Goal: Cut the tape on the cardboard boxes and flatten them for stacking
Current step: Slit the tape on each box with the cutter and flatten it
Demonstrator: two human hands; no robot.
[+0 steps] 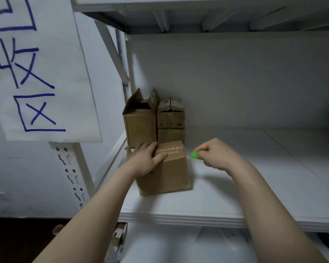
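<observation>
Centre frame, my left hand (147,158) presses on the taped box (169,175) on the shelf (254,177), fingers flat, gripping nothing. My right hand (215,156) pinches the green cutter (194,155) just right of the box. I'd slice shallow along the tape (171,149), clear of that left hand.

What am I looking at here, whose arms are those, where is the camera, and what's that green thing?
There is no machine here. These are a person's two bare arms, filmed by a single camera worn on the head, looking forward and down. They reach onto a white shelf. The left hand lies flat on top of a taped cardboard box, probably to steady it. The right hand has a small green cutter in its grip, just right of that box's top edge. Behind stand an open box and a stack of smaller closed boxes. A paper sign with blue writing hangs at the left.
</observation>
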